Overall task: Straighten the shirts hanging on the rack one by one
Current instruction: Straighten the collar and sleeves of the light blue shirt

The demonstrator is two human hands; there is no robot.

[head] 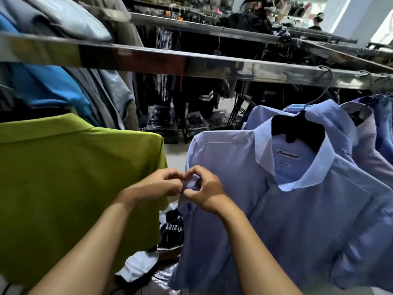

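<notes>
A light blue collared shirt (297,209) hangs on a black hanger (297,128) from the metal rack bar (212,62), front facing me. My left hand (157,186) and my right hand (204,192) meet at the shirt's left sleeve edge. Both pinch a small fold of the blue sleeve fabric (192,184) between fingers and thumb. A green polo shirt (74,177) hangs to the left of my hands, touching my left forearm.
More blue and lilac shirts (365,128) hang behind the blue one at right. Grey and blue garments (63,88) crowd the rack at upper left. Packaged clothes (172,228) lie on the floor below. A second rack (212,28) runs behind.
</notes>
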